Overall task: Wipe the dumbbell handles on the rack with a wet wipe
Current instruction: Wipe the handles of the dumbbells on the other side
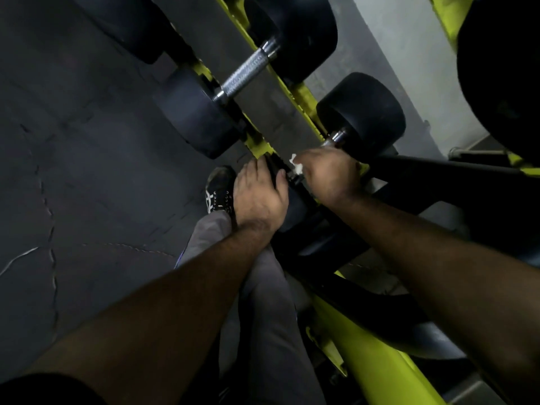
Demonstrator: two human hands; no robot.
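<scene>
Under me is dark rubber flooring [87,171] laid in puzzle-edged tiles, their seams showing as wavy lines, with a broad stretch of it open to my left. To the right a pale concrete wall [394,54] closes in just behind the yellow-green rack [377,366], so the only free room lies on the floor side.

The rack's rails run diagonally from top centre down to lower right, their paint chipped along the edges. My left hand [258,197] lies over the near black head [292,209] of the dumbbell I'm working on, fingers curved around its rim and thumb against its face. My right hand [328,175] is clenched around that dumbbell's handle with the white wet wipe [296,166] bunched between fingers and metal; the handle itself is hidden under my fist, only its shiny collar [339,137] showing beside the far head [362,115].

Just up the rail sits a second dumbbell, its knurled steel handle [248,73] bare between two matte round heads. My grey trouser leg [271,317] and black laced shoe [220,191] stand close against the rack's base.
</scene>
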